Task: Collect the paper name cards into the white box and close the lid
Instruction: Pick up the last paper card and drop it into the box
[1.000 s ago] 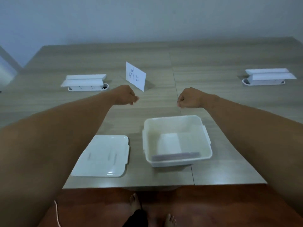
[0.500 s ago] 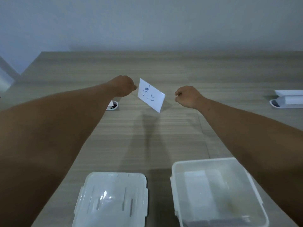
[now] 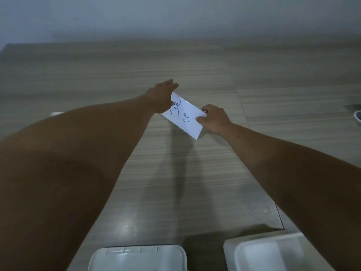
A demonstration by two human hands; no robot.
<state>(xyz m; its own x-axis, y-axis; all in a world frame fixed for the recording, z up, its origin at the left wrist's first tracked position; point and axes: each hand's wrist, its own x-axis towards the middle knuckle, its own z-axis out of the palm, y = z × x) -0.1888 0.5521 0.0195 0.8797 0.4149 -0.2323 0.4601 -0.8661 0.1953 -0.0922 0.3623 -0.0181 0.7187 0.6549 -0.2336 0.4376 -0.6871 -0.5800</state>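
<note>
A folded white paper name card with blue handwriting stands on the wooden table, out past both arms. My right hand pinches the card's right end between thumb and fingers. My left hand lies over the card's left end with its fingers stretched past the top edge; whether it grips the card I cannot tell. The white box, without its lid, shows at the bottom right edge. Its white lid lies flat at the bottom centre.
A white object pokes in at the right edge of the table, and a small white piece shows behind my left forearm. A pale wall rises behind the table's far edge.
Both hands have reached forward from closed fists onto the name card, the right one pinching its end. The view has moved forward, so box and lid dropped to the bottom edge.
</note>
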